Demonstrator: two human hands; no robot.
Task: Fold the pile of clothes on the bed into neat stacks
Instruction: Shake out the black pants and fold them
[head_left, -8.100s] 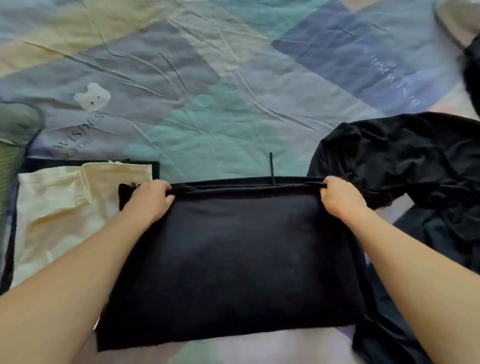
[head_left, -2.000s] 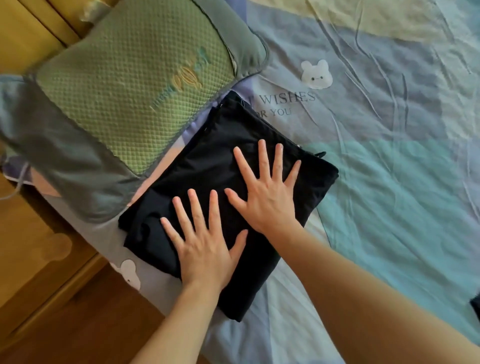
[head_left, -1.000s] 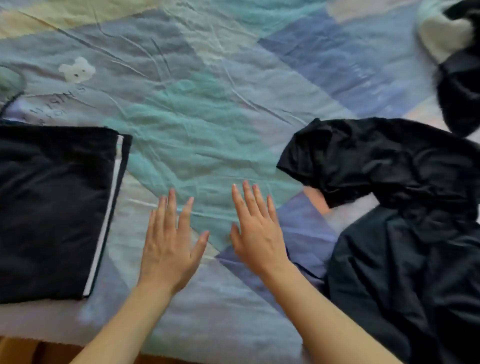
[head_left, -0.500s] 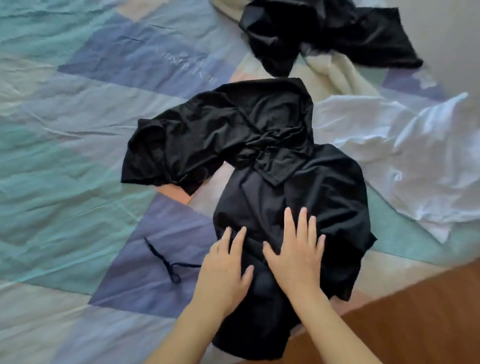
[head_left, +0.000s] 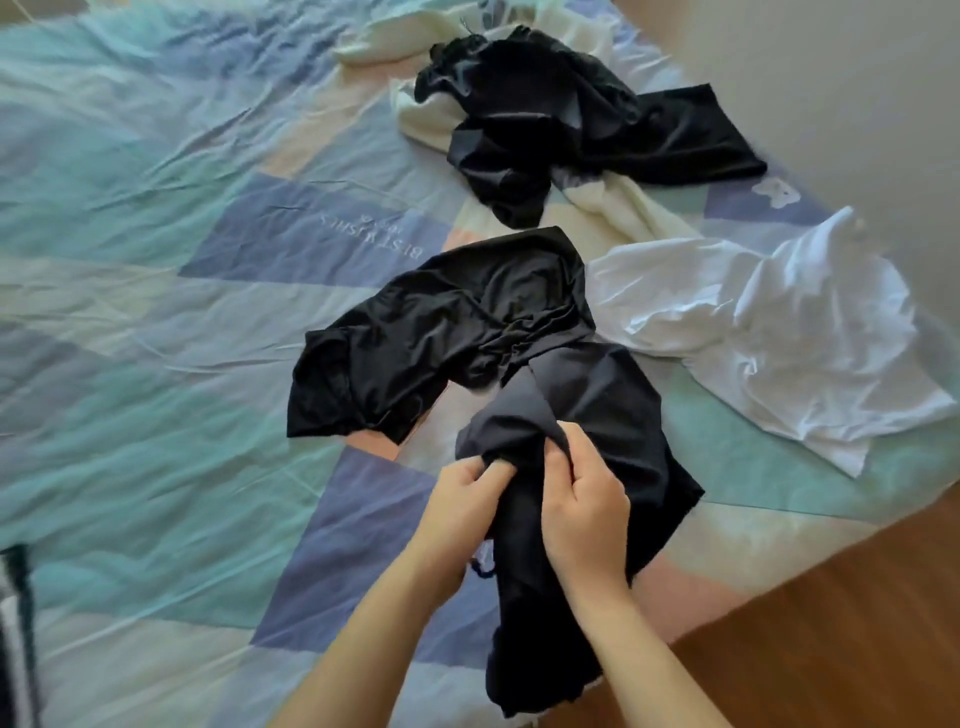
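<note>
both hands — left hand (head_left: 464, 506), right hand (head_left: 582, 506) — gripped a bunched fold of a dark garment (head_left: 613, 410) lying crumpled near the bed (head_left: 156, 312) edge; it looked soft, light and limp — best held by its seams or corners.

Black garment (head_left: 613, 415); white shirt (head_left: 779, 338); pastel patchwork bedsheet (head_left: 156, 312).

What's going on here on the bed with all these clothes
A person is sorting laundry on a patchwork bedspread. Both the left hand and the right hand grip a bunched dark navy garment near the bed's edge. Unfolded beside it lie a black shirt, a crumpled white shirt, and farther back a black garment heaped on cream cloth. None of these is folded yet.
</note>
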